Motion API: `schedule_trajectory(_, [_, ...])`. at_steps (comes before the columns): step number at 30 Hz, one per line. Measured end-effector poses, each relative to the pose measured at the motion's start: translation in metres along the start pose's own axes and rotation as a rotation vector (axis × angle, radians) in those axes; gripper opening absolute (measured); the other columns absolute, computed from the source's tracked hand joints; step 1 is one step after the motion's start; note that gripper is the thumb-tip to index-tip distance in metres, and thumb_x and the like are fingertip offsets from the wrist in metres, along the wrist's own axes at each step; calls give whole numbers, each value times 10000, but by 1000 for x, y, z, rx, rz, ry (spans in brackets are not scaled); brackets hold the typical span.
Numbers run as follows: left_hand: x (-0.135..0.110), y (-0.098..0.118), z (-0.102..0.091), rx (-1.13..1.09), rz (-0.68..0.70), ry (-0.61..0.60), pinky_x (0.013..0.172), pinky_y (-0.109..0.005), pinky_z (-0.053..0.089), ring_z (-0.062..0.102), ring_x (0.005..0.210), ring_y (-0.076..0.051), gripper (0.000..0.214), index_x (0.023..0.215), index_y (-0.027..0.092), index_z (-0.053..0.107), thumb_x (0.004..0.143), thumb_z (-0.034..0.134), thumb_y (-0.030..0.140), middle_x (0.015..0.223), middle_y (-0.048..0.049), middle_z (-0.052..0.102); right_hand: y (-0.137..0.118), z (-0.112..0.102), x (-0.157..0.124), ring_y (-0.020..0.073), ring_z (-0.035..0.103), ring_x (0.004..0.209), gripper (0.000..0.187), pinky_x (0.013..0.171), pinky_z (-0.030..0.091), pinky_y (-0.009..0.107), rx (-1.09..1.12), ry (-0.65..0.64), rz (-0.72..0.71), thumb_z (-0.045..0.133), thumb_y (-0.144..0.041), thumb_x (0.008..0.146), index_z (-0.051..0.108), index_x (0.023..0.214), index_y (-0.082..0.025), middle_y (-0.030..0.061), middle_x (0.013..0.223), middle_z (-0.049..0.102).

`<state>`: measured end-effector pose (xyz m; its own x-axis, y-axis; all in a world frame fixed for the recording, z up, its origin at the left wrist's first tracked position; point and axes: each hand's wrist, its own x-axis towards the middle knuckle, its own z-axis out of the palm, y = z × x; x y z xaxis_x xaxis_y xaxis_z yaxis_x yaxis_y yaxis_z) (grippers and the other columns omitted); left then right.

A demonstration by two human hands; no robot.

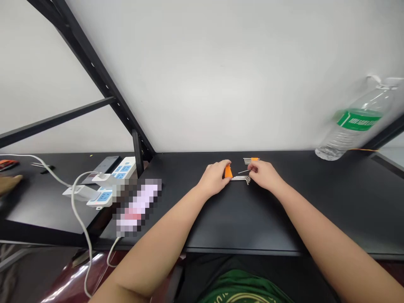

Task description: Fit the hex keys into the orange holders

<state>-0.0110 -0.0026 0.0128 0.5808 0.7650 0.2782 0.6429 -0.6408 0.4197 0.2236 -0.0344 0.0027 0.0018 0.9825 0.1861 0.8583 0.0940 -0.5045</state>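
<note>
Near the middle of the black table, my left hand [216, 177] grips an orange hex key holder [228, 171]. Several silver L-shaped hex keys [241, 178] stick out of it to the right, their bent ends toward my right hand. My right hand [264, 174] pinches a single thin hex key [243, 171], which points left, just above the row in the holder. Right behind my right hand lies a second orange holder [255, 159] with several hex keys on its left side, partly hidden by my fingers.
A clear plastic bottle [356, 120] with a green label stands at the back right against the wall. To the left are a pixelated phone-like object [139, 206] with a cable, and a white power strip [126, 166] holding plugged-in chargers. A black metal frame [121, 109] rises there.
</note>
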Motion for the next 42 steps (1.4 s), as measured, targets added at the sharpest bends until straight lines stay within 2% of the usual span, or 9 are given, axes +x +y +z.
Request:
schedule_trajectory(6, [1,1,2,-44,2,2,1063,-465,482,646,1181,-281,543,1380,242,522,871,711,227,1316,-57,692,7,-2,-2,193,636,835,188,765,452,294,-26,-157,-44,563,-137,819,736,837,-208,43,892,720])
schedule_trajectory(12, [1,4,8,-196,46,-10,1051,-429,517,643,1212,-269,599,1401,255,507,850,740,230,1343,-65,674,-6,3,-4,192,625,833,176,788,467,312,102,33,-252,552,-155,872,698,962,-195,56,924,694])
schedule_trajectory(16, [2,7,10,-276,87,6,1041,-413,532,656,1192,-257,603,1388,266,513,835,749,233,1335,-62,671,-18,10,-4,178,620,777,120,748,472,303,255,89,-328,547,-180,888,660,921,-204,37,877,683])
schedule_trajectory(20, [4,10,9,-242,86,2,1033,-410,526,654,1182,-258,569,1367,262,523,841,737,228,1331,-54,676,-24,17,-4,170,623,739,123,718,474,293,292,124,-283,540,-153,858,641,901,-208,24,843,683])
schedule_trajectory(26, [5,11,7,-7,89,-20,1008,-456,497,661,1112,-279,517,1366,259,540,881,719,273,1245,-61,704,-23,16,-2,165,615,692,175,692,455,282,201,144,-171,549,-94,737,650,823,-208,1,750,672])
schedule_trajectory(32, [2,5,2,73,102,-18,1010,-453,486,643,1144,-279,510,1386,236,539,904,703,252,1251,-76,703,-5,-2,0,164,633,708,151,695,455,270,145,66,79,586,-126,726,685,799,-214,-15,731,692])
schedule_trajectory(35, [0,3,0,62,104,-2,1018,-440,488,651,1126,-267,508,1388,247,546,907,707,273,1268,-69,702,4,-8,1,172,638,760,136,699,445,269,43,-36,149,603,-133,748,700,804,-211,4,791,711])
schedule_trajectory(38, [-1,1,0,46,68,-19,1021,-433,496,666,1108,-265,548,1410,264,536,896,722,294,1264,-61,709,7,-10,0,185,636,825,132,726,440,278,-58,-116,113,605,-162,789,724,826,-207,32,865,716])
schedule_trajectory(42, [0,-2,0,1,33,-25,1040,-418,502,668,1150,-261,562,1418,266,531,891,724,305,1282,-56,709,1,-5,-5,193,628,869,133,767,460,287,-55,-167,-26,629,-263,836,735,881,-198,62,952,686])
